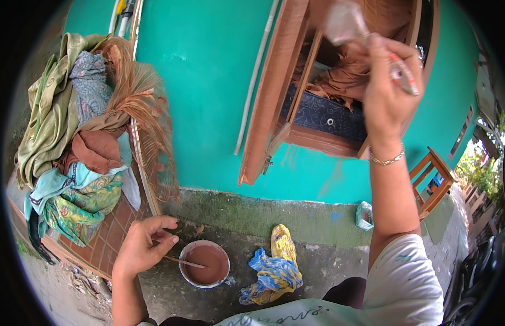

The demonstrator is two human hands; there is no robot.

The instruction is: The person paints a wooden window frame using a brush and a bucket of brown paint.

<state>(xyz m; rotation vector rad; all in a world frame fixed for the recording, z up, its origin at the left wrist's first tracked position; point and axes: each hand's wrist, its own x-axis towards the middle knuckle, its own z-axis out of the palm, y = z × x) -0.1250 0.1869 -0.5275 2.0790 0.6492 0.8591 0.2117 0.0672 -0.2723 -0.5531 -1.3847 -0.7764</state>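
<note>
Down at seven o'clock, the left hand [141, 244] pinches a thin stick [185, 263] whose far end dips into a round bowl of brown paint [204, 264] standing on the concrete ground [328, 266]. Just beside the bowl at five o'clock lies a crumpled blue and yellow rag [274, 269]. Up at one o'clock, the right hand [390, 89] is closed around a paintbrush [366, 38], its blurred bristles raised against the brown wooden window frame [274, 87] set in the turquoise wall [203, 81]. Over at nine o'clock, a heap of coloured cloths [78, 136] hangs, well apart from the bowl.
</note>
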